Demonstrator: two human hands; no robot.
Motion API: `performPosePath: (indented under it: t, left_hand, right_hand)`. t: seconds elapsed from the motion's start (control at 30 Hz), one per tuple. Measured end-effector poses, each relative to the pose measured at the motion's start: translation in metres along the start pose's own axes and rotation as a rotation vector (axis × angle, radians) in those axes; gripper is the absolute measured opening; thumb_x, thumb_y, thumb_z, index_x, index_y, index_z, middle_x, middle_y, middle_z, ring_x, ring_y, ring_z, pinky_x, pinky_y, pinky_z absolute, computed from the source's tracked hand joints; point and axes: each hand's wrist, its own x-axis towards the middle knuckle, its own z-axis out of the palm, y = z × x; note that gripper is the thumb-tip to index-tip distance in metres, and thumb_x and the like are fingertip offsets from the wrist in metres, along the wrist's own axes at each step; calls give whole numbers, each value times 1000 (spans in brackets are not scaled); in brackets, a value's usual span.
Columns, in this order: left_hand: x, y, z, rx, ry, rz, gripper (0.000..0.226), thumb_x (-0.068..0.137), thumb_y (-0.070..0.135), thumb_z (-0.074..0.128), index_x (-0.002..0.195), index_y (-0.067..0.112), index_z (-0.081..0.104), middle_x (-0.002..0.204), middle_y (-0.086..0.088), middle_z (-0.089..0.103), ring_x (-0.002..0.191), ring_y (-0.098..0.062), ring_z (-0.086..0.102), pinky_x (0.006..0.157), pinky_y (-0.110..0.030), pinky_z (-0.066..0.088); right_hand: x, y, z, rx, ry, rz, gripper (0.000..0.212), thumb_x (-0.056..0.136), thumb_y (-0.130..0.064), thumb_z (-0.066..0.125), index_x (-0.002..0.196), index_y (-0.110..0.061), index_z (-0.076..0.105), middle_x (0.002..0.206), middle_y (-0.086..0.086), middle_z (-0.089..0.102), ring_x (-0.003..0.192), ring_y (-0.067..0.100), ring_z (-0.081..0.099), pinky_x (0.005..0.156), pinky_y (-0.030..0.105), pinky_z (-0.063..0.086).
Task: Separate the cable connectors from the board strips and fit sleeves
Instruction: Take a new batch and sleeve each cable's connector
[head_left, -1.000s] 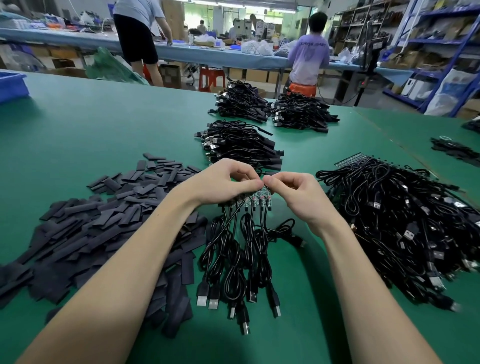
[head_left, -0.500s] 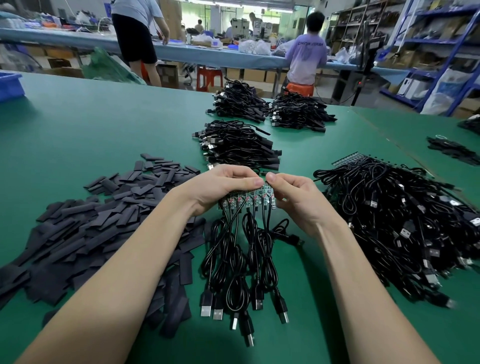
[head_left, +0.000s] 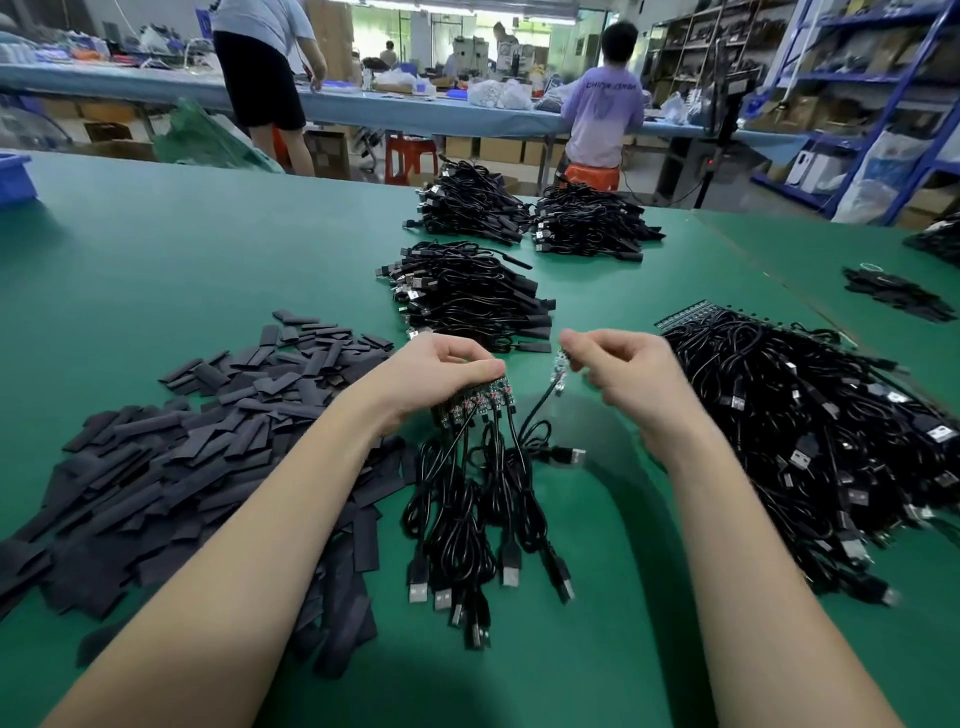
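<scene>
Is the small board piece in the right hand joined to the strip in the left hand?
No, the small board piece pinched by the right hand is apart from the strip in the left hand.

Hands (head_left: 524, 374) apart, connector (head_left: 560, 366) off strip (head_left: 475, 397)

Flat dark grey sleeve pieces (head_left: 197, 447) heaped on the plain green table mat (head_left: 156, 260); glossy black coiled cables (head_left: 810, 441) with silver plug tips; blue plastic bin (head_left: 13, 179); red stool (head_left: 410, 158)
</scene>
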Motion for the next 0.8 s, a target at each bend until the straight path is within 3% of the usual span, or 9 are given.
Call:
performPosePath:
  t: [0.1,0.17,0.3,0.5,0.67,0.73,0.8]
  left_hand:
    - [3,-7,1,232,70,14,19,91,43,70,83,28,77,76,2,71,69,-3,59,72,-20,44]
    - [3,-7,1,332,86,42,20,92,43,69,81,28,75,69,6,64,59,-1,51,61,-14,41]
    - [2,-4,-5,252,27,49,21,94,44,66,85,26,74,78,3,64,71,-8,54,73,-25,45]
    - [0,2,-8,65,-70,49,16,93,44,68,86,32,76,82,20,71,87,0,63,88,-25,42]
    - [2,-4,-1,344,30,53,20,93,41,67,83,25,73,65,12,58,56,-1,48,66,-23,40]
    - [1,-5,4,478,75,66,14,93,38,66,86,27,71,72,13,63,64,-1,56,70,-24,48]
    - [1,-1,10,525,134,141,8,96,34,63,99,27,68,90,12,69,85,-4,64,85,-29,53]
  right_hand:
    - [1,-12,-11,-128,131,-96,32,90,-49,73,74,-21,77,64,-11,68,51,0,50,59,22,44]
    - [2,-18,-10,-249,229,-144,29,91,-49,72,72,-27,75,66,-19,67,52,0,51,61,26,45]
    - [0,-14,-8,-488,414,-145,26,94,-48,67,75,-31,69,75,-18,67,68,16,62,63,30,43]
    - [0,-5,-11,-455,578,-152,25,98,-44,64,81,-27,72,68,-21,60,72,15,63,58,23,39]
    - [-1,-22,-15,-425,503,-196,27,96,-47,65,74,-32,68,77,-21,67,59,10,60,57,22,41]
    - [-2,-34,-16,-418,439,-224,27,95,-47,66,72,-33,68,76,-22,68,56,12,60,59,24,47]
    - [-4,-45,-17,-427,388,-243,29,94,-47,67,69,-34,67,74,-21,68,53,12,57,61,26,49]
